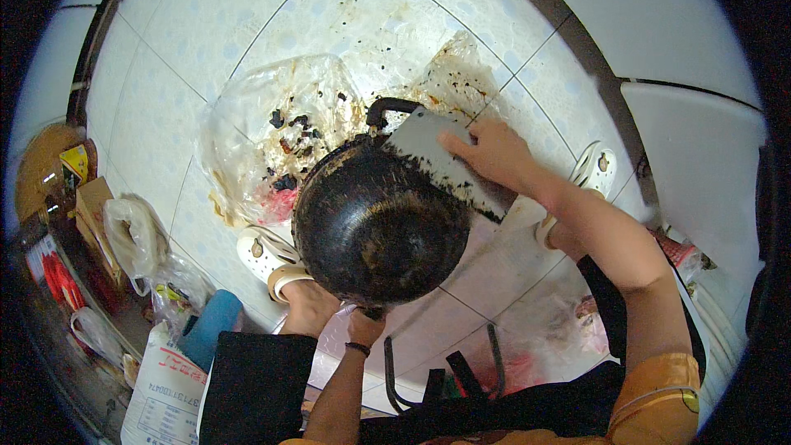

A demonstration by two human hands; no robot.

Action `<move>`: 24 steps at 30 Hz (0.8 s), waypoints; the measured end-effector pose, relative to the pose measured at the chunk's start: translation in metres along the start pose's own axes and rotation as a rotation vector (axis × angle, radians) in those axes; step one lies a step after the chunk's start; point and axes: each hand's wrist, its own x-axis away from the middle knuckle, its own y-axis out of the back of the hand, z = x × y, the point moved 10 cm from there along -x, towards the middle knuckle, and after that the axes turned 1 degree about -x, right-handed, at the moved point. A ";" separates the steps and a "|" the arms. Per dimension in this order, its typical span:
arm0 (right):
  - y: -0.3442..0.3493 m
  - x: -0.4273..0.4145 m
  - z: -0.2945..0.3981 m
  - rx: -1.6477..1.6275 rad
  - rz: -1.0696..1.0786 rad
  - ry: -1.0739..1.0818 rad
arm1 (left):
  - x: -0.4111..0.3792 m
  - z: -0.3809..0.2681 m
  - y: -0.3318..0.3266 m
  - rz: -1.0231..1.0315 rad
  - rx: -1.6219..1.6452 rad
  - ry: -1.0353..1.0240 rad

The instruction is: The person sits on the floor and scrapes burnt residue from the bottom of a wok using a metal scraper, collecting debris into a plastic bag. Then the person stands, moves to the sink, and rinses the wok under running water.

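Observation:
A blackened wok is tilted between my feet, its sooty, rounded underside facing up towards me. My left hand is shut around a grip at the wok's near edge; the fingers are partly hidden beneath it. A dark loop handle sticks out from the far rim. In my right hand is a wide rectangular metal blade, held by its far long side. Its other long edge lies against the wok's right side and is caked with black scrapings. Black burnt flakes lie on a clear plastic sheet beyond the wok.
My feet in white clogs flank the wok on the tiled floor. To the left are plastic bags, a blue cylinder and a printed white sack. Black metal legs stand close to my body.

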 end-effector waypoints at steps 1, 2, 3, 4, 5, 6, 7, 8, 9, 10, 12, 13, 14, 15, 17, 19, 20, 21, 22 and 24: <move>0.003 0.004 0.013 -0.018 0.023 0.043 | 0.004 0.003 0.000 0.001 -0.031 0.039; 0.004 0.007 0.019 0.004 0.191 -0.045 | 0.003 -0.002 0.003 -0.012 0.002 0.007; 0.006 0.003 0.014 0.031 0.164 -0.064 | 0.002 -0.008 0.004 -0.026 0.035 -0.024; 0.006 -0.004 0.008 0.057 0.138 -0.082 | 0.001 -0.013 0.007 -0.040 0.068 -0.054; 0.009 -0.006 0.004 0.086 0.110 -0.100 | 0.003 -0.014 0.005 -0.038 0.031 -0.064; 0.008 -0.005 0.009 0.077 0.116 -0.080 | 0.003 -0.011 0.003 -0.044 -0.004 -0.068; 0.007 -0.002 0.015 0.067 0.122 -0.060 | 0.002 -0.008 0.001 -0.049 -0.039 -0.073; 0.006 0.000 0.019 0.058 0.128 -0.040 | -0.001 -0.011 0.002 -0.087 -0.014 -0.133; 0.006 -0.001 0.017 0.067 0.098 -0.044 | -0.002 -0.015 0.005 -0.120 0.009 -0.193; 0.004 -0.003 0.012 0.077 0.068 -0.048 | -0.001 -0.020 0.008 -0.154 0.032 -0.253; 0.010 -0.004 0.010 0.089 0.038 -0.065 | 0.000 -0.019 0.006 -0.114 0.086 -0.208; 0.008 -0.006 0.012 0.091 0.069 -0.064 | 0.000 -0.022 0.007 -0.094 0.112 -0.187; 0.006 -0.010 0.014 0.093 0.099 -0.064 | 0.002 -0.022 0.010 -0.092 0.081 -0.131; 0.004 -0.012 0.013 0.097 0.129 -0.068 | 0.005 -0.032 0.019 -0.086 0.050 -0.076; 0.009 -0.006 0.017 0.117 0.122 -0.060 | 0.008 -0.034 0.020 -0.067 0.027 -0.016; 0.011 -0.001 0.017 0.100 0.111 -0.055 | 0.005 -0.034 0.019 -0.030 0.035 -0.022; 0.010 -0.001 0.011 0.076 0.105 -0.052 | 0.005 -0.036 0.018 -0.023 0.054 -0.036; 0.010 0.001 0.012 0.051 0.104 -0.043 | 0.006 -0.039 0.018 -0.019 0.075 -0.044; 0.009 0.004 0.014 0.061 0.110 -0.043 | 0.007 -0.042 0.018 -0.015 0.096 -0.053; 0.012 0.013 0.023 0.082 0.123 -0.037 | 0.006 -0.045 0.018 -0.048 0.047 -0.149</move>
